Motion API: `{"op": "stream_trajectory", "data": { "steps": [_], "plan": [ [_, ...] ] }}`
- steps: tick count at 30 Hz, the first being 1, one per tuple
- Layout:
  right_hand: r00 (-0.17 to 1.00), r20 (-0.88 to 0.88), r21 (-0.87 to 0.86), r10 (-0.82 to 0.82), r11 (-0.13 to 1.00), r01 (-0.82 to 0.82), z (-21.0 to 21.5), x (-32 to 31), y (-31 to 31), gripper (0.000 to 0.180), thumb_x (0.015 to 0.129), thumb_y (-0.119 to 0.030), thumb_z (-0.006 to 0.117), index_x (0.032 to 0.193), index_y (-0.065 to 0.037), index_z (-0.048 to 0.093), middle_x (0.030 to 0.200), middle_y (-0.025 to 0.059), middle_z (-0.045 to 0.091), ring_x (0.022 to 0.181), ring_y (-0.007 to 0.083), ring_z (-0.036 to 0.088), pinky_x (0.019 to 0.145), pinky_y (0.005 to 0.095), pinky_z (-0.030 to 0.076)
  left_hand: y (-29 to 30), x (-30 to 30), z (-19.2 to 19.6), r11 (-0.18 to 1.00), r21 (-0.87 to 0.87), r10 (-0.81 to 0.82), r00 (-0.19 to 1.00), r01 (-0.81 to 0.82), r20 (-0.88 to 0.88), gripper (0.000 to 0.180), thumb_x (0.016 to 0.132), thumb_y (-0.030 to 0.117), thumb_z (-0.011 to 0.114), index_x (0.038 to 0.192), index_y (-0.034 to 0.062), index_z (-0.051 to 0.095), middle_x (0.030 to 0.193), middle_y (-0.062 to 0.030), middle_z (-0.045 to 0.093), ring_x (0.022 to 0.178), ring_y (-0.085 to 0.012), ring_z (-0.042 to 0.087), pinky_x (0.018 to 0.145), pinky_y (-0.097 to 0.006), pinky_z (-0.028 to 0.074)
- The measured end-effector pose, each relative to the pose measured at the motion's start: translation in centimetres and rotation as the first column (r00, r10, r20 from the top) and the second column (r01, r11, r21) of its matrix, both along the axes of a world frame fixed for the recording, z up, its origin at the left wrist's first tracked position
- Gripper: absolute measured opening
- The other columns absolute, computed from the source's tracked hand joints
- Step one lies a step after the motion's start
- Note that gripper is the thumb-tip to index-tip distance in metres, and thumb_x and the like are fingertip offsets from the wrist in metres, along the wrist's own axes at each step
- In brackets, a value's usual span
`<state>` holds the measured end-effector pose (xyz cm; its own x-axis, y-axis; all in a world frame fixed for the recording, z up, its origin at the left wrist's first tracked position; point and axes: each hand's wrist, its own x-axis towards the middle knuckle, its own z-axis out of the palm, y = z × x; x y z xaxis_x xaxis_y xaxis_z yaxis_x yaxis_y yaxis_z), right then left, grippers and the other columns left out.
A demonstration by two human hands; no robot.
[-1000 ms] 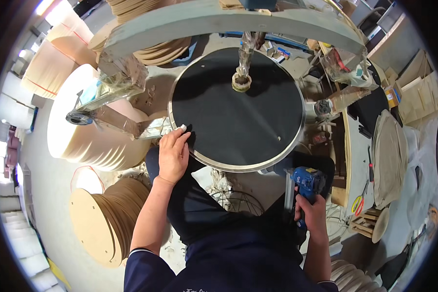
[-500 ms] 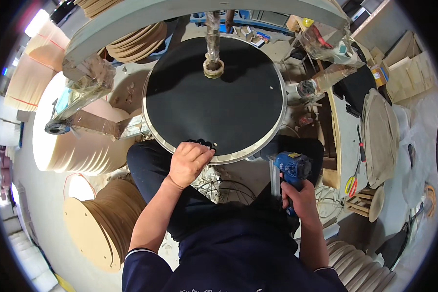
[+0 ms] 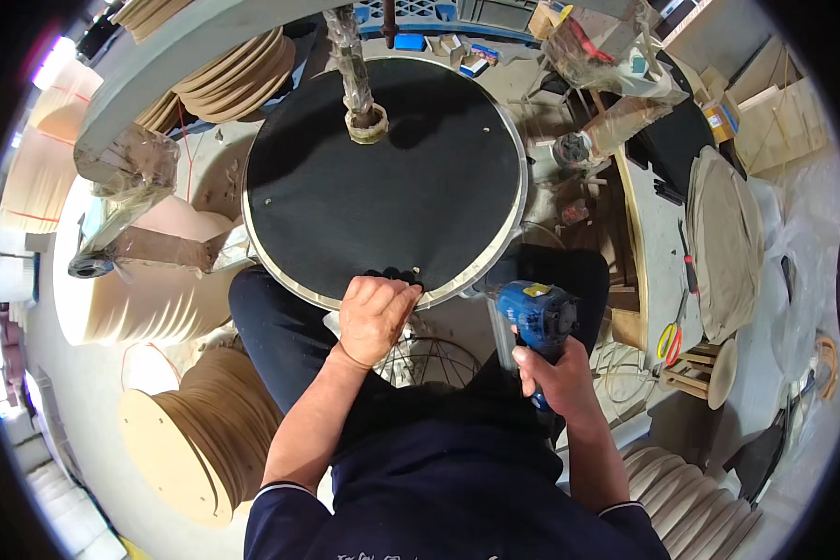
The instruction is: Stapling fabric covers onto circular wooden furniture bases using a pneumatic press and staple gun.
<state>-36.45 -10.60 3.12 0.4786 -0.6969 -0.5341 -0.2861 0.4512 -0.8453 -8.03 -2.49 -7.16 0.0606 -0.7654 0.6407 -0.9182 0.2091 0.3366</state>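
A round disc [image 3: 383, 201] covered in black fabric, with a pale rim, stands over my lap. At its near edge my left hand [image 3: 373, 320] is closed on the gathered black fabric, knuckles up. My right hand [image 3: 558, 375] is wrapped round the handle of a blue staple gun [image 3: 537, 317]. The tool is upright, right of the disc's near edge and apart from the left hand. Its nose is partly hidden, so I cannot tell whether it touches the disc. Small pale marks dot the black face.
A plastic-wrapped post [image 3: 350, 70] meets the disc from above. Wrapped machine arms flank it, left [image 3: 159, 247] and right [image 3: 616, 140]. Scissors [image 3: 672, 336] lie on the right-hand table beside stacked beige fabric [image 3: 726, 247]. Stacked wooden discs [image 3: 177, 448] stand at lower left.
The disc has shifted left in view and turned slightly counterclockwise, showing another pale mark at its left. The staple gun has moved left and up a little. My left hand keeps its grip.
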Motion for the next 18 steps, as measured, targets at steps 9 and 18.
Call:
{"op": "stream_trajectory", "data": {
  "steps": [9, 18],
  "plan": [
    [0.959, -0.135, -0.003, 0.251, 0.967, -0.253, 1.3, 4.8, -0.2, 0.019, 0.1, -0.017, 0.075, 0.089, -0.004, 0.065, 0.072, 0.0005, 0.063, 0.059, 0.0079, 0.059, 0.055, 0.0268, 0.046, 0.1, 0.1, -0.3, 0.998, 0.045, -0.049, 0.999, 0.05, -0.021, 0.024, 0.078, 0.004, 0.084, 0.101, 0.005, 0.077, 0.095, -0.0022, 0.069, 0.087, -0.0231, 0.064, 0.079, -0.038, 0.052],
    [0.947, -0.173, -0.036, 0.272, 0.959, -0.282, 0.4, 6.7, -0.7, 0.021, 0.1, -0.02, 0.075, 0.093, -0.003, 0.064, 0.073, 0.0008, 0.063, 0.057, 0.0081, 0.06, 0.054, 0.0261, 0.047, 0.4, 0.4, -0.5, 0.989, 0.067, -0.133, 0.991, 0.131, 0.026, 0.023, 0.082, 0.008, 0.08, 0.105, 0.0043, 0.078, 0.103, -0.0009, 0.068, 0.091, -0.0204, 0.063, 0.085, -0.038, 0.051]
  ]
}}
